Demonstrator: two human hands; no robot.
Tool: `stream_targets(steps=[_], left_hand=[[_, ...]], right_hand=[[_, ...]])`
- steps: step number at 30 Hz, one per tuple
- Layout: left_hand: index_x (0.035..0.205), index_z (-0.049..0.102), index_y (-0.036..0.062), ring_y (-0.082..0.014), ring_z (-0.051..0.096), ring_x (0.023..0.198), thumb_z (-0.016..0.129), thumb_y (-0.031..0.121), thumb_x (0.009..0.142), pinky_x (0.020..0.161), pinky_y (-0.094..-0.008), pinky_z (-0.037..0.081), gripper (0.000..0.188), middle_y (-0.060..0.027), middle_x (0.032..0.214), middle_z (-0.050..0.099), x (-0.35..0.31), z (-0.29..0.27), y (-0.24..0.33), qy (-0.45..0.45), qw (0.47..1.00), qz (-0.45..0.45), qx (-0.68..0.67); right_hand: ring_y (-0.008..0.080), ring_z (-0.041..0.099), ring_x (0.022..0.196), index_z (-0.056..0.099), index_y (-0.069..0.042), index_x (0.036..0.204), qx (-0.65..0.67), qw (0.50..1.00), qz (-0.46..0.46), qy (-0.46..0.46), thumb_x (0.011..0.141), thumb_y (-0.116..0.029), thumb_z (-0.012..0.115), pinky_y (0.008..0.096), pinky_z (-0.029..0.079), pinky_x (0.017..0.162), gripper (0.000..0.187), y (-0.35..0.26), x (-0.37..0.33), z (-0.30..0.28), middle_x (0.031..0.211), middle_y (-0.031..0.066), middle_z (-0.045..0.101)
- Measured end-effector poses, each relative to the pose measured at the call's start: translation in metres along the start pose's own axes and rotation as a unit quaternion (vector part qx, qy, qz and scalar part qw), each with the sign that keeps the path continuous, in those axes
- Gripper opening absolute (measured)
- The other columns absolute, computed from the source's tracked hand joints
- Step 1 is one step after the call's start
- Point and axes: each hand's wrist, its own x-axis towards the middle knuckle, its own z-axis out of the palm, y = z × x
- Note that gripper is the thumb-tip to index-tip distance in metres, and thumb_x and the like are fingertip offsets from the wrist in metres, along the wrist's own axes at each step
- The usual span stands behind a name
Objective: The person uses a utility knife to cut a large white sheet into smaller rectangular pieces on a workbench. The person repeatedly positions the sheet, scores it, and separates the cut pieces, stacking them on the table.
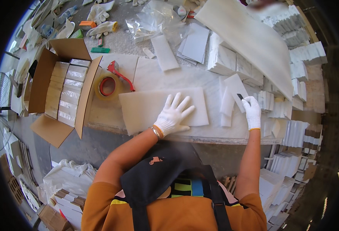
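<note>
The left grip (174, 116), gloved, lies palm down with fingers spread, pressing on the white sheet (138, 109) but clasping nothing. In the head view, the sheet rests on the desk (150, 77), its long axis running left to right, roughly along the near edge. The right grip (252, 112) is closed around a small black tool (240, 96), right of the sheet and apart from it, beside white strips (227, 106); the left is nearer, touching the sheet. Whether the tool touches the strips cannot be told.
</note>
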Motion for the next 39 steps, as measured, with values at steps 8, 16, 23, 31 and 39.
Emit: stream_targets(steps=[8, 16, 23, 31, 39], left_hand=[[0.142, 0.045, 0.0185, -0.047, 0.022, 0.14, 0.07, 0.053, 0.075, 0.114, -0.0609, 0.016, 0.079, -0.0165, 0.151, 0.032, 0.02, 0.009, 0.01, 0.039, 0.999, -0.017, -0.027], [0.122, 0.057, 0.0081, -0.0333, 0.04, 0.132, 0.07, 0.03, 0.076, 0.107, -0.0467, 0.034, 0.052, -0.0127, 0.135, 0.048, 0.022, 0.005, -0.008, 0.15, 0.988, 0.018, -0.044], [0.127, 0.055, 0.0102, -0.032, 0.043, 0.13, 0.071, 0.031, 0.075, 0.106, -0.0474, 0.035, 0.058, -0.0125, 0.137, 0.049, 0.018, 0.004, -0.009, 0.161, 0.985, 0.01, -0.053], [0.122, 0.058, 0.0084, -0.0304, 0.044, 0.129, 0.073, 0.03, 0.073, 0.107, -0.0456, 0.034, 0.056, -0.0111, 0.133, 0.051, 0.019, 0.01, -0.01, 0.193, 0.98, 0.01, -0.048], [0.125, 0.055, 0.0091, -0.0308, 0.043, 0.13, 0.071, 0.031, 0.076, 0.107, -0.0471, 0.035, 0.056, -0.011, 0.138, 0.048, 0.019, 0.01, -0.012, 0.172, 0.984, 0.011, -0.053]], right_hand=[[0.0284, 0.06, 0.101, 0.066, -0.006, 0.091, -0.037, 0.98, -0.121, 0.153, 0.086, -0.02, 0.068, 0.0361, 0.046, 0.088, 0.015, -0.052, -0.015, 0.013, 0.103, 0.0145, 0.065], [0.0114, 0.063, 0.065, 0.055, -0.006, 0.102, 0.151, 0.98, 0.05, -0.116, 0.095, -0.023, 0.058, 0.0273, 0.051, 0.056, 0.019, -0.126, -0.025, 0.095, 0.075, 0.0068, 0.065], [0.0437, 0.064, 0.088, 0.054, -0.009, 0.106, -0.098, 0.988, -0.065, -0.101, 0.094, -0.035, 0.048, 0.0554, 0.049, 0.075, 0.029, -0.145, -0.006, 0.119, 0.09, 0.0234, 0.068], [0.0446, 0.065, 0.088, 0.052, -0.005, 0.103, -0.174, 0.975, -0.075, -0.118, 0.094, -0.029, 0.046, 0.0554, 0.05, 0.077, 0.026, -0.162, 0.003, 0.125, 0.091, 0.0269, 0.067], [0.044, 0.065, 0.084, 0.05, -0.006, 0.104, -0.197, 0.965, -0.065, -0.162, 0.093, -0.027, 0.046, 0.0556, 0.05, 0.074, 0.024, -0.142, -0.034, 0.124, 0.087, 0.0259, 0.067]])
